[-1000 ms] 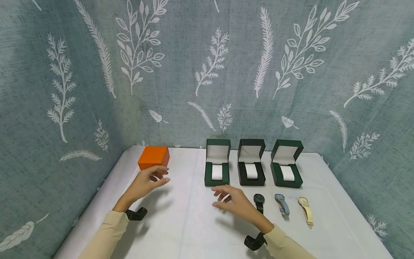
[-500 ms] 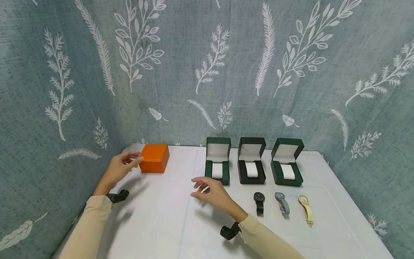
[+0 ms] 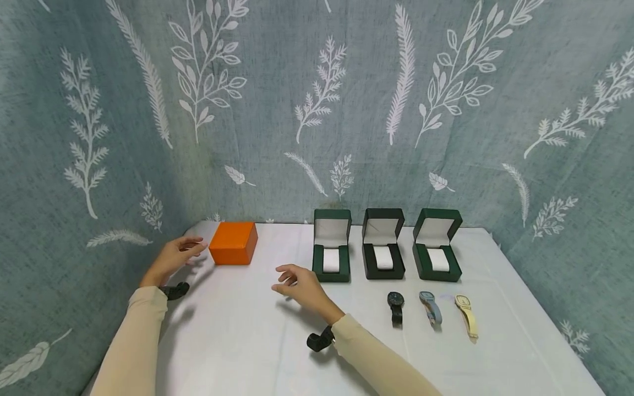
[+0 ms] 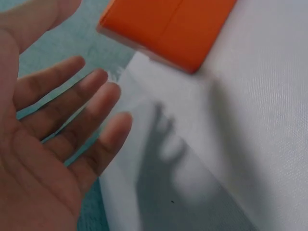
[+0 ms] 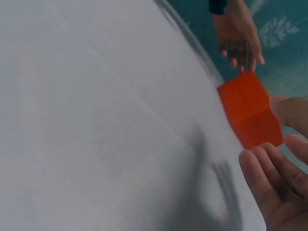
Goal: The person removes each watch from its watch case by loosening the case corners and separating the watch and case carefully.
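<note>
An orange closed box stands at the back left of the white table. Just to its left is my left hand, its fingers apart from the box and holding nothing; the left wrist view shows the fingers spread and relaxed below the orange box. My right hand hovers over the table between the orange box and the left green watch box, with loosely bent fingers and nothing in them. In the right wrist view the orange box lies beyond the right hand's fingertips.
A black watch box and another green watch box stand open in the same row, each with a white cushion. Before them lie a black watch, a blue watch and a yellow watch. A patterned curtain backs the table.
My left hand has moved left, from in front of the orange box to its left side. The right hand has shifted left across the table, away from the watches.
</note>
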Available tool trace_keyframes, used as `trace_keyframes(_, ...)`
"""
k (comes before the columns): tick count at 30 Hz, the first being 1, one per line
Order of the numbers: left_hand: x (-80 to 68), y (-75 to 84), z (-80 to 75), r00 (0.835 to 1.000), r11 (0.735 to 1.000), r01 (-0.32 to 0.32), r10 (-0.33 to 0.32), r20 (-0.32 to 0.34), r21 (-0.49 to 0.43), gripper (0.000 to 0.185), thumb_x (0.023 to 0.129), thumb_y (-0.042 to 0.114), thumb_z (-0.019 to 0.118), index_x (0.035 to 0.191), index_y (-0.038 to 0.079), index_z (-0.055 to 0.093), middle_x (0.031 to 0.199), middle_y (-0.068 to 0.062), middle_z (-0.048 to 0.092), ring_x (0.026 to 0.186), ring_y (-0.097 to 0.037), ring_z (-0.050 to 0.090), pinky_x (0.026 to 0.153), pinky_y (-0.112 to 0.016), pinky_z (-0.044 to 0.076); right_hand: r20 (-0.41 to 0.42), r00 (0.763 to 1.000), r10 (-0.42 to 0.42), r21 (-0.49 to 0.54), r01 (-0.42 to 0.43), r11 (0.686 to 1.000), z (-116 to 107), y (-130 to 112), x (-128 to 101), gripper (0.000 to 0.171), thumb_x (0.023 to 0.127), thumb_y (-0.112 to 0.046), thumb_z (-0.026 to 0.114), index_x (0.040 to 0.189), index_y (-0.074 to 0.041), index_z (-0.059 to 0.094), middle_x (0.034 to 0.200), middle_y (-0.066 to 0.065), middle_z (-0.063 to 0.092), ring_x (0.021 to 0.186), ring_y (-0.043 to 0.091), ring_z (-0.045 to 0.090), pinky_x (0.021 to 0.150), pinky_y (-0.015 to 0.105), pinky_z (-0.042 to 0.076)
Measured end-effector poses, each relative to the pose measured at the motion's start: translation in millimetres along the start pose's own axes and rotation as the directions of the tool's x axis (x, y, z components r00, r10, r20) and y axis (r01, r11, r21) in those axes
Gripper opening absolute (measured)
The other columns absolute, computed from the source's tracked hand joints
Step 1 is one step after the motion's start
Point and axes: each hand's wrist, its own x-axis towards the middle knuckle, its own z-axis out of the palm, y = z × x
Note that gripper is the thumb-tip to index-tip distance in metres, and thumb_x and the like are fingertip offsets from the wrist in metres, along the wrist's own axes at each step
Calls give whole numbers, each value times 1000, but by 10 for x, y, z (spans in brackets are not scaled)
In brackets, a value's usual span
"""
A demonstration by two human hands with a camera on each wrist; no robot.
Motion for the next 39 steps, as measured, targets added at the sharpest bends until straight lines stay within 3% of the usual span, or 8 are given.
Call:
trace_keyframes(4,29,-20,-23,999,1000,7,-6,36,-17,72,104,45,61,155,-1,40,142,-29,50,124,-47,54,97,-53,53,2,1000,15,-7,-15,1000,106,26,135,50,92,-29,80,135,-8,67,110,8,73,88,5,65,77,24,55)
trace_keyframes(9,72,-16,-44,996,1000,11,-9,85,-20,76,102,46,63,156,-1,37,146,-29,48,127,-46,52,99,-56,50,11,999,32,-8,-32,999,235,6,304,51,92,-31,80,136,-8,66,108,3,73,88,4,64,77,23,54)
trace_keyframes(18,221,66,-22,990,999,14,-9,141,-31,71,106,44,57,156,-2,36,143,-30,51,124,-46,57,98,-55,52,-8,997,73,9,-73,997,369,-23,574,50,92,-28,80,134,-6,66,102,0,70,86,6,63,75,24,54)
trace_keyframes(23,317,68,10,986,999,27,-21,163,-36,73,106,46,57,156,-3,35,143,-30,52,123,-45,58,98,-56,52,-4,995,103,45,-103,994,456,-27,687,48,92,-24,80,133,-4,66,105,5,70,79,5,65,71,23,54)
trace_keyframes(27,376,44,45,973,995,67,-48,225,-75,77,104,42,62,159,0,29,148,-31,47,126,-44,57,100,-55,52,-6,989,148,76,-147,986,522,-31,713,49,91,-21,81,133,-2,65,109,11,69,75,6,66,67,22,54)
trace_keyframes(34,403,56,-22,934,988,86,-34,356,-130,90,101,22,70,166,6,9,160,-35,21,116,-41,62,96,-55,53,5,986,169,108,-169,980,651,-5,791,59,90,-22,82,141,-1,59,114,10,68,75,8,70,68,24,56)
trace_keyframes(39,444,89,-64,917,990,74,-20,398,-123,102,94,15,77,166,10,4,159,-36,22,120,-41,59,98,-57,51,5,983,184,143,-183,973,692,-12,877,63,90,-22,83,145,-4,58,119,9,68,79,10,71,73,26,57)
